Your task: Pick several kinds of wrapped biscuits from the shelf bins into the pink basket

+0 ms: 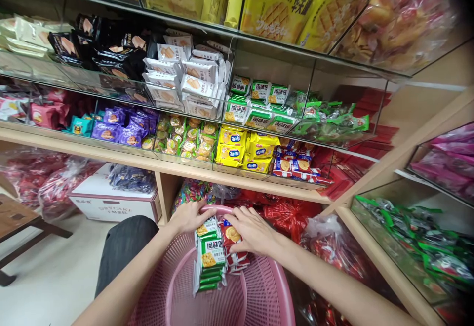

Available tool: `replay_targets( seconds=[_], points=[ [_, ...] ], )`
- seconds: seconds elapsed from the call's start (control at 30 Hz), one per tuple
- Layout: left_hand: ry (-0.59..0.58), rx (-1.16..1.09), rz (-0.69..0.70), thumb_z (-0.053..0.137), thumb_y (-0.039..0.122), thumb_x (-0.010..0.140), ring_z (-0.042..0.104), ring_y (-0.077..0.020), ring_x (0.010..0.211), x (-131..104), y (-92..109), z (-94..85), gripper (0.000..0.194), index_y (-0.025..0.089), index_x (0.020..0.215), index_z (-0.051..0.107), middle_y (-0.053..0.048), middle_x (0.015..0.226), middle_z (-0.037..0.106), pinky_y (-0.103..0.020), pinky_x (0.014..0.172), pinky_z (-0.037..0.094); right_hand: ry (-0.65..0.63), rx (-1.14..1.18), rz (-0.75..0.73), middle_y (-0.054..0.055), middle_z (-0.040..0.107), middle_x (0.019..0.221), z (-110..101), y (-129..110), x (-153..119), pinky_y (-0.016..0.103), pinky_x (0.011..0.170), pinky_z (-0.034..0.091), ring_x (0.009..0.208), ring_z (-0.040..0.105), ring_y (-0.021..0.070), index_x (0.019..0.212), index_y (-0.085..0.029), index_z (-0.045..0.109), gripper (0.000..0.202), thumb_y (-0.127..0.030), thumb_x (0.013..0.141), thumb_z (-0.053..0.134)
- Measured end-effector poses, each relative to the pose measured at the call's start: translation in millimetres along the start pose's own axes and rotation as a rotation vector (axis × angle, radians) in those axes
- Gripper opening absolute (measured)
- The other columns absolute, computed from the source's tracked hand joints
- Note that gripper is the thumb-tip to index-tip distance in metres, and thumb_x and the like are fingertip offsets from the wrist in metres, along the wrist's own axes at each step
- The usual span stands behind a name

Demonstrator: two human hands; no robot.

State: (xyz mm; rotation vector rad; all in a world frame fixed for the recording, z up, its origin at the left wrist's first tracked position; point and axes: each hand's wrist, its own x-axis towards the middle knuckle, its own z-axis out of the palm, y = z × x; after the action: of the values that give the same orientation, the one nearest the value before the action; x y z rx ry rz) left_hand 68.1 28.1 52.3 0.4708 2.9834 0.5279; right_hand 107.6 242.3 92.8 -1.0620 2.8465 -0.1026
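A pink mesh basket point(276, 286) stands in front of me with a leaning row of green-and-white cracker packets point(212, 253) inside. Right beside that row is a stack of red biscuit packets point(232, 237). At the basket's far rim, my left hand point(190, 216) is closed at the upper end of the cracker packets. Its thumb lies across their top edge, and its other fingers are partly hidden. My right hand point(249, 228) curls over the upper red biscuit packets, thumb on their front and fingers reaching toward the rim.
Glass-fronted shelves ahead hold yellow biscuit packs point(231, 148), green-and-white crackers point(259, 103) and white packets point(200, 76). Below are a white carton point(114, 202) and red plastic bags point(285, 217). A wooden stool point(22, 222) stands left; another shelf point(396, 262) angles in right.
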Motion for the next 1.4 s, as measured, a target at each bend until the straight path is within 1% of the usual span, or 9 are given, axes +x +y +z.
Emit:
replay_targets(
  seconds=[0.27,0.43,0.57,0.63,0.8,1.13,1.3,1.37,1.4],
  points=[
    [0.004,-0.008,0.002,0.020,0.070,0.078,0.065,-0.0273,0.081,-0.8,0.9,-0.8,0.065,0.021,0.093,0.060,-0.009,0.079,0.069,-0.029,0.063,0.041,-0.008,0.074,-0.140,0.008,0.050,0.124,-0.7,6.7,4.3,0.040,0.093,0.031,0.107,0.043,0.0257,0.127,-0.022,0.039,0.076,-0.049,0.063,0.068],
    [-0.009,-0.024,-0.023,0.023,0.070,0.077,0.064,-0.0263,0.084,-0.4,1.6,-0.8,0.062,0.022,0.093,0.061,-0.008,0.081,0.069,-0.029,0.066,0.042,-0.052,0.113,-0.119,0.009,0.047,0.129,0.1,8.8,5.5,0.040,0.092,0.030,0.110,0.043,0.0261,0.129,-0.023,0.037,0.076,-0.050,0.064,0.066],
    [-0.004,-0.018,-0.013,0.023,0.070,0.077,0.064,-0.0263,0.082,0.0,0.7,0.0,0.062,0.022,0.092,0.061,-0.007,0.079,0.069,-0.029,0.063,0.042,-0.069,0.140,-0.130,0.009,0.040,0.136,3.4,9.5,5.2,0.044,0.100,0.021,0.119,0.037,0.0264,0.136,-0.024,0.024,0.087,-0.047,0.063,0.066],
    [0.002,-0.010,-0.008,0.022,0.070,0.077,0.064,-0.0263,0.081,0.2,0.1,0.4,0.063,0.022,0.091,0.060,-0.008,0.078,0.068,-0.029,0.063,0.042,-0.069,0.139,-0.137,0.010,0.040,0.135,6.4,9.3,4.5,0.045,0.101,0.020,0.120,0.036,0.0263,0.138,-0.024,0.020,0.088,-0.042,0.064,0.066],
    [0.007,0.014,0.012,0.018,0.071,0.078,0.064,-0.0271,0.081,1.2,-1.8,2.6,0.065,0.022,0.090,0.060,-0.008,0.078,0.069,-0.030,0.063,0.042,-0.065,0.114,-0.085,0.011,0.041,0.134,11.5,7.3,2.2,0.048,0.097,0.026,0.117,0.037,0.0291,0.138,-0.024,0.019,0.088,-0.038,0.065,0.066],
    [0.004,0.022,0.005,0.017,0.071,0.077,0.064,-0.0281,0.083,2.0,-3.0,4.8,0.067,0.022,0.095,0.060,-0.009,0.082,0.069,-0.031,0.064,0.042,-0.045,0.144,-0.074,0.011,0.033,0.139,15.1,7.2,0.5,0.049,0.104,0.014,0.124,0.029,0.0267,0.139,-0.023,0.017,0.089,-0.041,0.066,0.065],
    [0.006,0.021,-0.003,0.018,0.071,0.077,0.064,-0.0285,0.083,1.1,-1.5,3.6,0.069,0.021,0.099,0.060,-0.010,0.083,0.069,-0.031,0.065,0.042,-0.021,0.147,-0.084,0.008,0.022,0.145,4.4,2.6,-8.7,0.050,0.104,0.016,0.126,0.026,0.0271,0.139,-0.026,0.011,0.098,-0.044,0.062,0.067],
    [0.009,0.026,0.006,0.016,0.071,0.077,0.064,-0.0285,0.083,0.6,-0.5,3.0,0.069,0.021,0.096,0.060,-0.010,0.083,0.069,-0.031,0.065,0.042,0.019,0.156,-0.099,0.009,0.026,0.143,-3.5,-7.2,-17.8,0.049,0.104,0.016,0.126,0.026,0.0276,0.138,-0.024,0.015,0.094,-0.046,0.063,0.067],
    [0.010,0.027,0.011,0.015,0.071,0.077,0.064,-0.0284,0.082,0.4,0.0,2.7,0.069,0.022,0.094,0.060,-0.009,0.082,0.069,-0.031,0.064,0.042,0.042,0.166,-0.106,0.009,0.032,0.140,-6.4,-14.2,-23.1,0.048,0.104,0.018,0.125,0.028,0.0271,0.136,-0.023,0.022,0.085,-0.046,0.066,0.064]
  ],
)
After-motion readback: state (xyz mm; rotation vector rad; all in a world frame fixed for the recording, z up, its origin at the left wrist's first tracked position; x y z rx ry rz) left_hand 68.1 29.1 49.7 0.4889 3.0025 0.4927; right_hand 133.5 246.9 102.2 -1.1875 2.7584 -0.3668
